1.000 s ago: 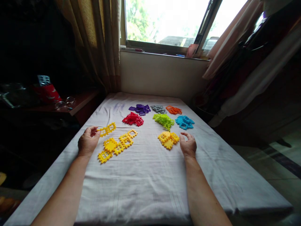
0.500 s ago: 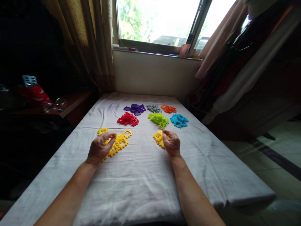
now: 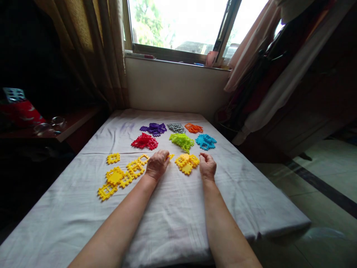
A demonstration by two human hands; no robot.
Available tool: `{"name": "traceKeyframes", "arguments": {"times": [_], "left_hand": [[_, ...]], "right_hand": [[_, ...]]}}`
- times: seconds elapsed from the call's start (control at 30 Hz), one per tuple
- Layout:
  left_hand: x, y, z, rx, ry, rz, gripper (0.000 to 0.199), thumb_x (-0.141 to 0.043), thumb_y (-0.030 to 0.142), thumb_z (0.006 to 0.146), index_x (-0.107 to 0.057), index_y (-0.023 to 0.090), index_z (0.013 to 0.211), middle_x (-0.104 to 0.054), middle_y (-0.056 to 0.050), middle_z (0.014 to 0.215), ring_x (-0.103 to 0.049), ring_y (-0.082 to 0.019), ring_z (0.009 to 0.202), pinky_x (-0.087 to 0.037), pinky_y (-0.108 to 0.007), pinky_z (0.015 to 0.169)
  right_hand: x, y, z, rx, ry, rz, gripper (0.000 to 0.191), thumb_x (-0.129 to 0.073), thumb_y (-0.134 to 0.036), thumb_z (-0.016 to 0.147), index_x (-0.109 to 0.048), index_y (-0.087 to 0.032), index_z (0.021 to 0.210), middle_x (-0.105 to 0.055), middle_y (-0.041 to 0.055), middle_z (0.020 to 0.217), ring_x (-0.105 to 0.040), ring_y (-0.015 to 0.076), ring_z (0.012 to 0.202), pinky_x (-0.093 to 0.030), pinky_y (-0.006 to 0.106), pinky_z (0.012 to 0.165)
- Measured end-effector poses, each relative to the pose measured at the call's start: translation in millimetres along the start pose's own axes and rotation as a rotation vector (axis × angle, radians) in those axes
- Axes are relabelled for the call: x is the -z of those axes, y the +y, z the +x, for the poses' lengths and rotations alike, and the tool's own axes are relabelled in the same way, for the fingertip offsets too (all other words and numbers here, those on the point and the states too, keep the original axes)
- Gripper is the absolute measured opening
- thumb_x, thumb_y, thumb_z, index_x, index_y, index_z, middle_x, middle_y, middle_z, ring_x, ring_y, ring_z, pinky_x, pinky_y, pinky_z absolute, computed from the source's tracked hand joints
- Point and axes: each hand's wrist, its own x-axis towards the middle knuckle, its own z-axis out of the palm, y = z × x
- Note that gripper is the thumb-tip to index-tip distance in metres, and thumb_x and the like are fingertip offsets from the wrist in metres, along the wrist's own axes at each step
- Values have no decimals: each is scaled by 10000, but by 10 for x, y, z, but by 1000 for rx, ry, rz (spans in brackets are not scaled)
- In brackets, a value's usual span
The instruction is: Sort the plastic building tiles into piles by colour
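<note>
My left hand [image 3: 157, 164] is closed in a pinch on a yellow interlocking plastic tile [image 3: 169, 157], only partly visible beyond the fingertips. Just right of that tile lies a small pile of yellow tiles [image 3: 187, 163], some with window-like openings. My right hand [image 3: 208, 166] is beside the pile's right edge, its fingers curled in and no tile showing in them. To the left of my left hand spreads a loose group of yellow tiles [image 3: 126, 179], overlapping in places. One yellow tile [image 3: 113, 158] lies apart behind that group.
Farther back on the cloth-covered table [image 3: 164, 219] lie red [image 3: 144, 142], purple [image 3: 154, 128], grey [image 3: 176, 128], orange [image 3: 194, 128], lime green [image 3: 182, 141] and blue tile piles [image 3: 205, 142]. A side table [image 3: 80, 121] with glasses stands left. Clothes [image 3: 259, 89] hang right.
My left hand has moved right from the loose yellow group, carrying a yellow tile towards the small yellow pile. My right hand has drawn slightly away from that pile. The view has shifted a little.
</note>
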Motion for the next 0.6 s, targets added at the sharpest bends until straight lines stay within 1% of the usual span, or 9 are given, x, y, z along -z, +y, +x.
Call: {"name": "traceKeyframes", "arguments": {"times": [0.1,0.17,0.23,0.3,0.37,0.47,0.53,0.6], "left_hand": [[-160,144,-15,-17,-25,-33,104,-544,207,887,-599,215,975,-657,-70,978,-631,-198,905,-502,-318,840],[-226,206,-58,-38,-43,-63,132,-586,232,871,-598,215,1002,-659,-68,995,-635,-199,926,-512,-316,845],[-247,223,-108,-68,-59,-94,189,-635,267,848,-598,221,1027,-662,-59,1010,-639,-194,950,-517,-310,861],[-215,181,-154,-100,-74,-131,213,-654,299,841,-603,228,1036,-666,-52,1019,-645,-184,937,-521,-307,862],[-124,70,-189,-110,-95,-136,165,-630,300,857,-621,232,1007,-677,-47,1001,-652,-176,905,-523,-306,853],[108,-205,-218,-69,-112,-74,90,-580,260,864,-651,236,914,-698,-41,940,-654,-189,910,-508,-319,874],[291,-413,-220,-12,-93,-23,123,-555,256,860,-663,231,913,-706,-58,962,-648,-216,946,-489,-350,905],[453,-583,-204,83,-72,72,199,-561,322,852,-671,230,990,-702,-84,1065,-632,-253,1014,-467,-384,936]], "right_hand": [[-13,-24,-16,-5,-7,-5,356,-501,-436,686,-705,-182,830,-743,83,843,-665,212,795,-517,334,801],[-13,-31,-12,-10,-4,-2,348,-504,-425,686,-707,-179,826,-743,81,837,-666,211,791,-519,334,801],[-12,-30,-7,-11,-2,-2,341,-508,-420,691,-709,-180,827,-744,80,843,-667,209,793,-521,333,805],[-14,-25,-5,-9,-3,-5,339,-509,-419,695,-710,-183,832,-747,78,853,-668,208,799,-522,333,810],[-16,-20,-5,-9,-10,-4,342,-509,-423,697,-711,-185,839,-748,76,857,-668,207,800,-522,332,808],[-22,-8,-6,-14,-16,1,348,-514,-431,696,-712,-184,842,-746,76,847,-667,208,790,-522,329,796],[-30,5,-9,-7,-16,-3,348,-514,-434,700,-713,-186,841,-746,72,836,-664,206,782,-522,326,790],[-42,18,-15,1,-21,-9,345,-510,-431,705,-715,-188,839,-746,68,829,-662,203,773,-523,323,784]]}}
